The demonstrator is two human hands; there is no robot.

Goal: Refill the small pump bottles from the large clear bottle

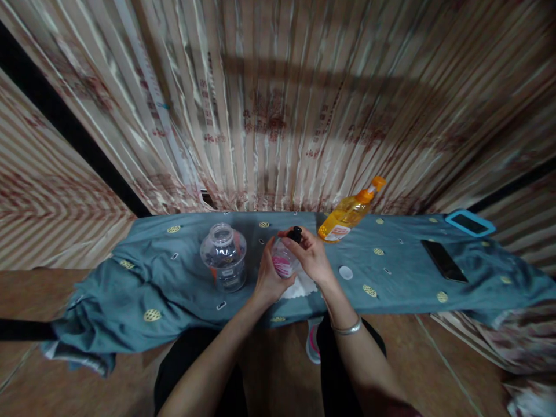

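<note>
The cap (296,233) is black, the bottle (282,266) pink-marked, the teal cloth (174,284) yellow-patterned.

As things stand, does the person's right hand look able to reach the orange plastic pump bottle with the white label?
Probably yes: the orange pump bottle is near the right hand, with nothing visible between, but this hand is busy with the black-topped clear plastic bottle.

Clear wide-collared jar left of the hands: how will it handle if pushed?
Likely light for its size: the jar is see-through with no visible fill. Its collar flares wider than the body below, so a high push might tip it. Folds in the cloth may catch it.
</note>
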